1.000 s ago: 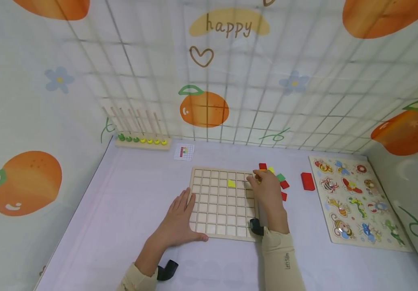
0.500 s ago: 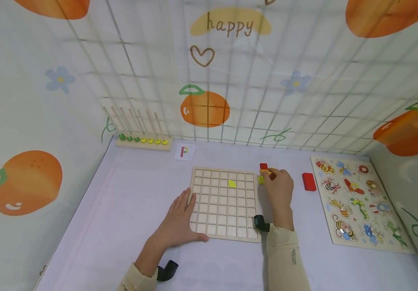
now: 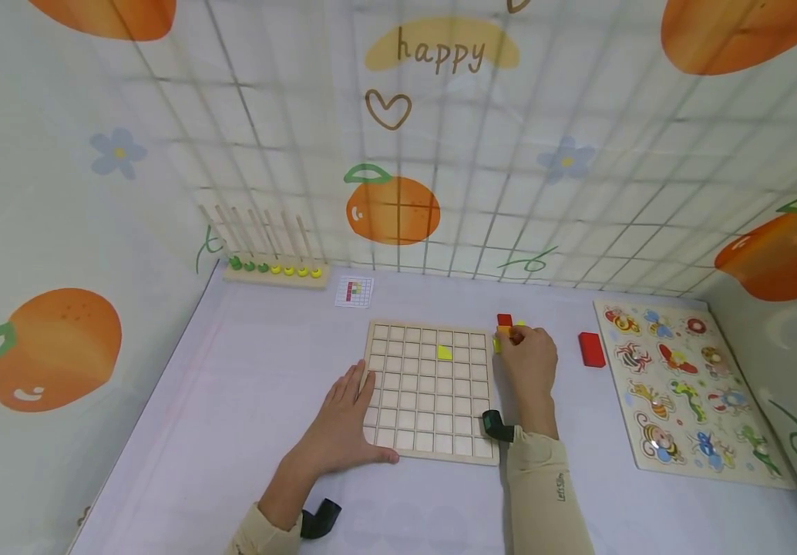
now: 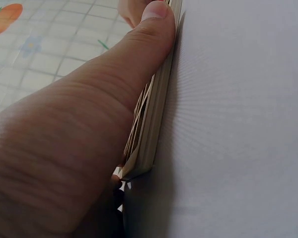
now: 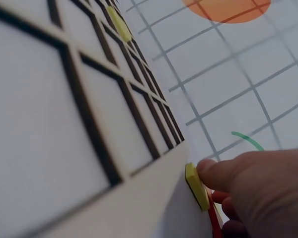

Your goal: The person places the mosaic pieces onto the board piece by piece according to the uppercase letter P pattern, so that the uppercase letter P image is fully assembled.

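Observation:
A wooden grid board [image 3: 433, 458] lies on the table, with one yellow square tile [image 3: 445, 353] in an upper cell. My left hand [image 3: 338, 428] rests along its left edge, fingers extended, thumb [image 4: 151, 29] against the near edge. Just beyond the board's upper right corner, my right hand [image 3: 533, 366] is bent over a small group of tiles. Its thumb is close to an orange tile [image 3: 503, 331] beside a red tile [image 3: 505, 319]. In the right wrist view the thumb tip is at a yellow tile [image 5: 196, 186]. Whether the fingers pinch a tile is hidden.
At the back left stands a peg rack [image 3: 277, 276] with green and yellow beads. A small pattern card [image 3: 354, 292] lies behind the board. To the right are a red block [image 3: 591, 350] and an insect puzzle board [image 3: 693, 385]. A fabric wall closes the back.
My right hand has shifted right from above the board's right edge to the tile group, where it has stayed nearly still. My left hand has kept its place.

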Demonstrator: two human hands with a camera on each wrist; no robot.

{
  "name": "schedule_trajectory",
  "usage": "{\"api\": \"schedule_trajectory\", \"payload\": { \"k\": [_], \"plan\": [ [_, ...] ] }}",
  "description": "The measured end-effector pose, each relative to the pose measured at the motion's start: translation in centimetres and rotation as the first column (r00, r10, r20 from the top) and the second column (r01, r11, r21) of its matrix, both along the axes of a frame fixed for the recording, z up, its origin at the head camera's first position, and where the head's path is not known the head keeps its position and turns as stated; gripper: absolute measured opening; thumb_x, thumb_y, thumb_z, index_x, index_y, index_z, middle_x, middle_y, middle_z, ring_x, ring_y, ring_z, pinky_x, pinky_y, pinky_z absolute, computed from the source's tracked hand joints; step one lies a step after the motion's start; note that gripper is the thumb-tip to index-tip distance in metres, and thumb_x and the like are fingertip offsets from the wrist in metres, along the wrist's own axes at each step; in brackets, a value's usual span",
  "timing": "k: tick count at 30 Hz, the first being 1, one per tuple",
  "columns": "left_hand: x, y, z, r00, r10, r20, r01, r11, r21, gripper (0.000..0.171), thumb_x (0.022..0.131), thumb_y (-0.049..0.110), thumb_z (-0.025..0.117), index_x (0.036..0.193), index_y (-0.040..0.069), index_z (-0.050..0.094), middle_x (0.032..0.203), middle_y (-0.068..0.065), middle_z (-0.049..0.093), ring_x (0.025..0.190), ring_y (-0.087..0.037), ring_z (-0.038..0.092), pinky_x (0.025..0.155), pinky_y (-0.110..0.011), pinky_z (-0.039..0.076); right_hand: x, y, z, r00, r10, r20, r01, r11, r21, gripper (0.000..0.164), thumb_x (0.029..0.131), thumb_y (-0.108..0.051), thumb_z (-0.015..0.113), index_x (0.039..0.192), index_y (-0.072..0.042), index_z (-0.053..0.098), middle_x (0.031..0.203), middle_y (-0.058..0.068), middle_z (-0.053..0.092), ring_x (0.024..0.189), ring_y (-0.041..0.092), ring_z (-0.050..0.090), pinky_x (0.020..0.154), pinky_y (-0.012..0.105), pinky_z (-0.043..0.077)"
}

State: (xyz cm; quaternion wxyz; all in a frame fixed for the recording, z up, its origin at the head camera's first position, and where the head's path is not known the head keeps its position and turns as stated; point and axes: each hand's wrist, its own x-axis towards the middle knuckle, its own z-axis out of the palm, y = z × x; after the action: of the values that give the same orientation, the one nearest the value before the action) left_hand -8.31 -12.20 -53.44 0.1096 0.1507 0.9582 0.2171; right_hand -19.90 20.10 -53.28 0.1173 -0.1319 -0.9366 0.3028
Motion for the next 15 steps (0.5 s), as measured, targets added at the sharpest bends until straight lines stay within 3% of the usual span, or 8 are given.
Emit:
{"api": "schedule_trajectory", "payload": {
  "k": [10,15],
  "plan": [
    [0.05,-0.08,0.03,1.000,0.005,-0.008,-0.005,1.000,0.002,0.143,0.061,0.083,0.077,0.163,0.004,0.016,0.173,-0.013,-0.004,0.161,-0.030,0.002,0.130,-0.051,0.014,-0.16,-0.38,0.51,0.999,-0.011,0.035,0.010,1.000,0.013,0.039,0.094,-0.030,0.067,0.111,0.006,0.074,0.099,0.025,0.068,0.095,0.041,0.063,0.085,0.052,0.054],
    [0.09,-0.03,-0.14,1.000,0.005,-0.005,-0.004,1.000,0.004,0.143,0.062,0.083,0.077,0.164,0.004,0.015,0.173,-0.013,-0.005,0.161,-0.030,0.000,0.130,-0.051,0.014,-0.23,-0.59,0.75,1.000,-0.001,0.027,0.001,1.000,0.001,0.037,0.094,-0.022,0.058,0.110,0.008,0.073,0.102,0.028,0.067,0.097,0.046,0.063,0.085,0.056,0.054]
  ]
}}
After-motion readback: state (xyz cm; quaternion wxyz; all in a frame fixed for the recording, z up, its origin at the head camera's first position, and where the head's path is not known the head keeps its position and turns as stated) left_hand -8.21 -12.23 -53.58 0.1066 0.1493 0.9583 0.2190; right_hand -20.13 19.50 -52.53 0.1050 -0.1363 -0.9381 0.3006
